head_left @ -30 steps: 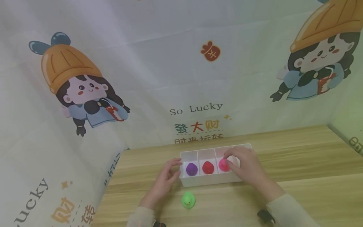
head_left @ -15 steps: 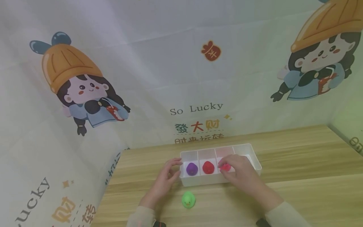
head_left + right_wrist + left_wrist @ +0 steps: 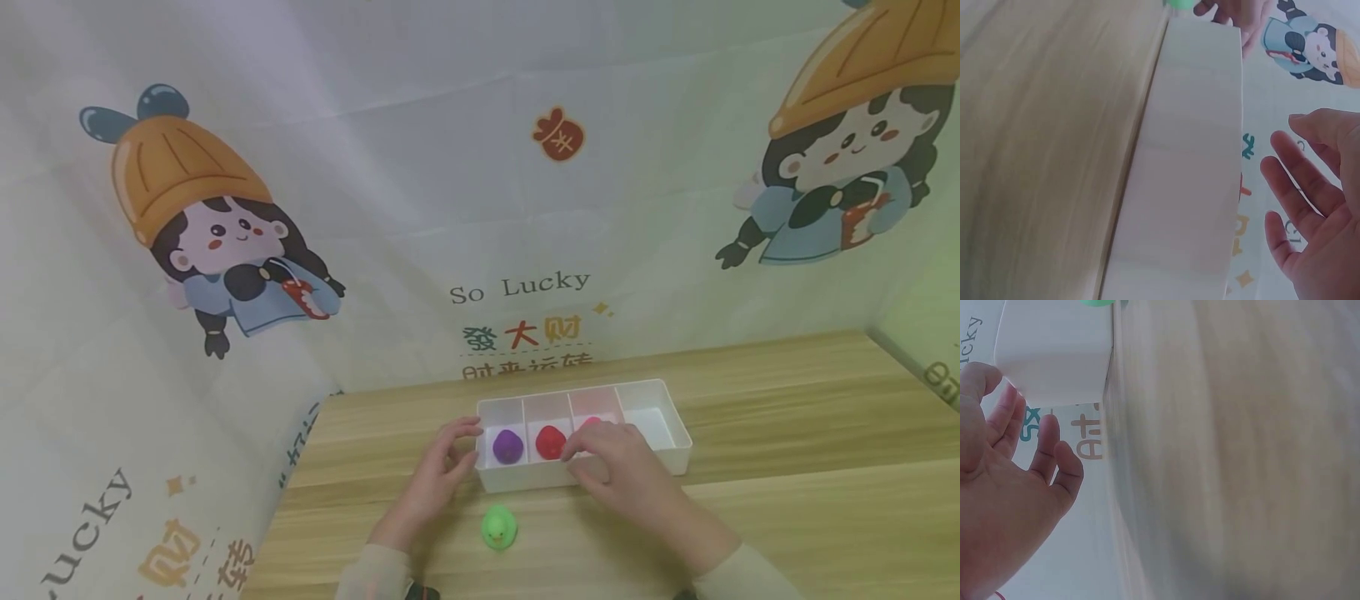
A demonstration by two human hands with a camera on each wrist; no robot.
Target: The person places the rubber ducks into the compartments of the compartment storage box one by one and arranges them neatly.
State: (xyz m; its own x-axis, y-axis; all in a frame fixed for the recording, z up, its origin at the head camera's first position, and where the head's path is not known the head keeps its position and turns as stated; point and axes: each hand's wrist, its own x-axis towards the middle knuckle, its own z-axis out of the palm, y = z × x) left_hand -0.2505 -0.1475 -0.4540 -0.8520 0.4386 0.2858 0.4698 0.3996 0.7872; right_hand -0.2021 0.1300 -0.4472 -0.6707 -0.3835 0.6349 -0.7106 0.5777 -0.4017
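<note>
A white divided box stands on the table. Purple and red rubber toys sit in its two left compartments. In the third, a pink toy is mostly hidden behind my right hand. That hand hovers over the box's front edge, its fingers loosely bent and holding nothing, as the right wrist view confirms. At the box's left end my left hand holds the corner with thumb and fingers. A green rubber duck sits on the table in front of the box.
The box's far right compartment shows its bare floor. A wood-grain table lies beneath everything. Behind it hangs a printed cloth with cartoon figures and lettering.
My right hand has let go of the pink toy in the third compartment and moved left and toward me. The left hand and the green duck have kept their places.
</note>
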